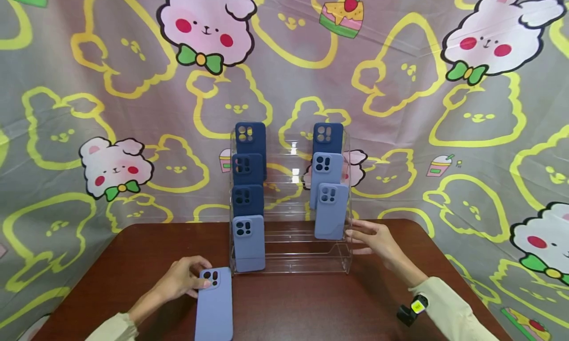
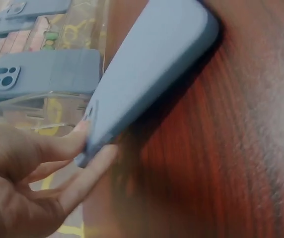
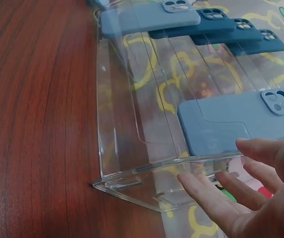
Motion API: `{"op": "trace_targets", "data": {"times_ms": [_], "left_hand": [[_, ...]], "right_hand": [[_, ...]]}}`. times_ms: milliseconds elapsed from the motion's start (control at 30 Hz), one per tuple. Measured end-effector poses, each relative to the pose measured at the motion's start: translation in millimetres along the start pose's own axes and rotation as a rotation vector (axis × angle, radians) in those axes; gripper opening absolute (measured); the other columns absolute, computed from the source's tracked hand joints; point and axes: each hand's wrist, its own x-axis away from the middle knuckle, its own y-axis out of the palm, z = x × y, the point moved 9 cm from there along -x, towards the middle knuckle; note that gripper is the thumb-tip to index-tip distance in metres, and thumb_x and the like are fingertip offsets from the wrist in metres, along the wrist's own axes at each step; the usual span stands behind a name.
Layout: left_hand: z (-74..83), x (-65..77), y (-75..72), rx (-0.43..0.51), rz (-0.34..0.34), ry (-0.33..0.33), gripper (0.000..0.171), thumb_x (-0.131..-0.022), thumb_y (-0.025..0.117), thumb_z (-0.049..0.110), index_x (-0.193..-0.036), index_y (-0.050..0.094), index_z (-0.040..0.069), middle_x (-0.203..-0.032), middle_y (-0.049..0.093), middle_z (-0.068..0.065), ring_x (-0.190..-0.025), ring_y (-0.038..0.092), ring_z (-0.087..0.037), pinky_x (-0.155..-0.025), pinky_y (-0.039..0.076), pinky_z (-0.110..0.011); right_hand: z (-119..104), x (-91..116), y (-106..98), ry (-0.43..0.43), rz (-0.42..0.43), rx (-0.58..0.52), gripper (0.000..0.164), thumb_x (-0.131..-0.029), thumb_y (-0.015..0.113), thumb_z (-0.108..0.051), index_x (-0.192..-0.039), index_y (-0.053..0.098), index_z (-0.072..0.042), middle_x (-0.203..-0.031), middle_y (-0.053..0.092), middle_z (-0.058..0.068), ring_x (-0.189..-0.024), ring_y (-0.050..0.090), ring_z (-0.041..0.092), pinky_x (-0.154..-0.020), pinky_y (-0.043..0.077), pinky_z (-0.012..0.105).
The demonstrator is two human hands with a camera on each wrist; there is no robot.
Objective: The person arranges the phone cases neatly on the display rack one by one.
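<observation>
A light blue phone case (image 1: 215, 306) is pinched at its camera-cutout end by my left hand (image 1: 180, 280), thumb on top and fingers beneath. In the left wrist view that case (image 2: 147, 64) slants over the table. My right hand (image 1: 378, 242) is beside the right end of a clear tiered stand (image 1: 291, 269), fingers spread near its side panel; in the right wrist view nothing is in that hand (image 3: 261, 188). Nearest to it on the stand leans a light blue case (image 1: 331, 215). Another light blue case (image 1: 249, 247) stands on the lowest tier at left.
Dark blue cases, one of them at the top left (image 1: 250, 138), fill the upper left tiers. At right, a dark blue case (image 1: 328, 133) tops a light blue one (image 1: 326, 168). The brown table (image 1: 311, 306) meets a patterned cloth (image 1: 284, 84) behind.
</observation>
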Motion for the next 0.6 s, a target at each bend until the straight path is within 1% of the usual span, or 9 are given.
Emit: {"op": "trace_targets", "data": {"times_ms": [67, 167, 267, 400, 500, 600], "left_hand": [[-1.1, 0.5, -3.0, 0.044, 0.011, -0.008, 0.035, -0.087, 0.082, -0.001, -0.117, 0.067, -0.012, -0.093, 0.067, -0.015, -0.071, 0.072, -0.023, -0.058, 0.067, -0.041], [-5.4, 3.4, -9.0, 0.073, 0.026, -0.047, 0.036, -0.09, 0.081, 0.003, -0.12, 0.067, -0.012, -0.099, 0.067, -0.016, -0.076, 0.073, -0.023, -0.062, 0.068, -0.042], [-7.3, 7.2, -13.2, 0.098, 0.017, -0.062, 0.04, -0.091, 0.081, 0.006, -0.123, 0.067, -0.013, -0.103, 0.069, -0.016, -0.081, 0.075, -0.024, -0.066, 0.068, -0.042], [-0.7, 11.5, -16.6, 0.136, 0.025, -0.011, 0.041, -0.091, 0.081, 0.007, -0.123, 0.066, -0.014, -0.1, 0.074, -0.017, -0.082, 0.076, -0.025, -0.065, 0.068, -0.041], [10.3, 14.1, -18.9, 0.146, 0.046, 0.053, 0.039, -0.09, 0.081, 0.005, -0.122, 0.067, -0.013, -0.101, 0.074, -0.021, -0.079, 0.076, -0.022, -0.064, 0.068, -0.04], [26.1, 15.3, -21.4, 0.122, 0.076, 0.119, 0.037, -0.09, 0.081, 0.004, -0.121, 0.069, -0.01, -0.106, 0.072, -0.024, -0.076, 0.075, -0.017, -0.063, 0.068, -0.037]], "right_hand": [[-0.4, 0.5, -1.0, -0.004, 0.0, 0.003, 0.061, -0.1, 0.071, -0.013, -0.151, 0.048, 0.011, -0.133, 0.068, 0.027, -0.109, 0.075, 0.035, -0.082, 0.067, 0.05], [1.1, 0.1, -1.5, -0.003, 0.0, 0.008, 0.062, -0.101, 0.072, -0.014, -0.151, 0.047, 0.011, -0.137, 0.064, 0.03, -0.108, 0.075, 0.033, -0.082, 0.067, 0.05], [1.0, 0.1, -0.6, -0.007, -0.007, 0.013, 0.062, -0.101, 0.071, -0.014, -0.152, 0.046, 0.011, -0.141, 0.059, 0.032, -0.109, 0.075, 0.033, -0.082, 0.067, 0.05], [-0.4, 0.9, 0.0, -0.009, -0.013, 0.01, 0.061, -0.101, 0.071, -0.014, -0.152, 0.046, 0.011, -0.143, 0.058, 0.033, -0.109, 0.075, 0.032, -0.083, 0.067, 0.05], [-1.0, 1.3, 0.6, -0.014, -0.02, 0.007, 0.062, -0.102, 0.07, -0.013, -0.152, 0.045, 0.011, -0.143, 0.058, 0.033, -0.108, 0.075, 0.031, -0.083, 0.066, 0.052], [-1.7, 1.8, 1.8, -0.024, -0.026, -0.001, 0.061, -0.102, 0.069, -0.011, -0.153, 0.044, 0.012, -0.143, 0.058, 0.033, -0.109, 0.075, 0.031, -0.084, 0.066, 0.053]]}}
